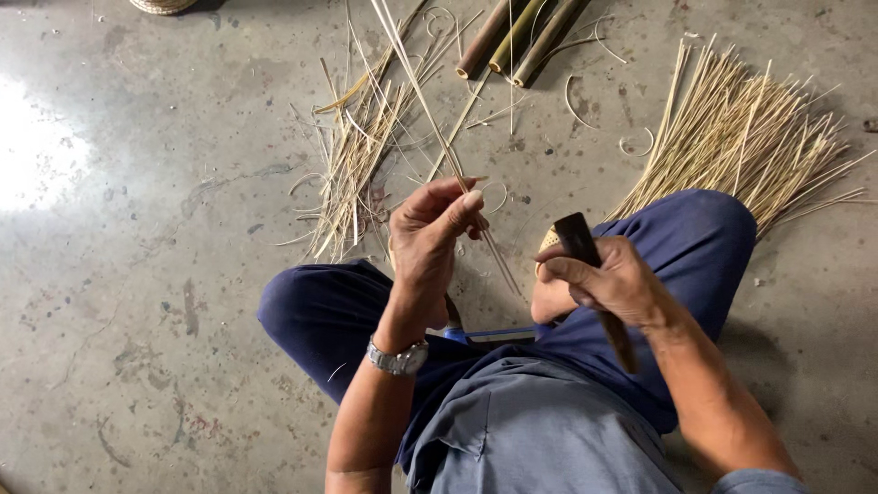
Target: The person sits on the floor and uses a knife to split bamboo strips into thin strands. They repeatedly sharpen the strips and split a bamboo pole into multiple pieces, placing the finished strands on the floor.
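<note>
Bamboo scraps [352, 174] lie on the floor [137, 274] at far left, apparently trimmed waste. Left hand [430, 233] pinches a thin strip [430, 114] between thumb and fingers, strip running up and away. Right hand [594, 279] is closed around a dark-handled knife [585, 265] over the knee. Far right, a bundle [741, 137] of finished-looking splints suggests much is done; poles [517, 37] remain whole.

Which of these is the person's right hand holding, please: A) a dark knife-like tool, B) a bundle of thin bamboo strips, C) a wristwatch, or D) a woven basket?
A: the right hand is closed around a dark knife-like tool, while the left hand pinches thin bamboo strips.
</note>
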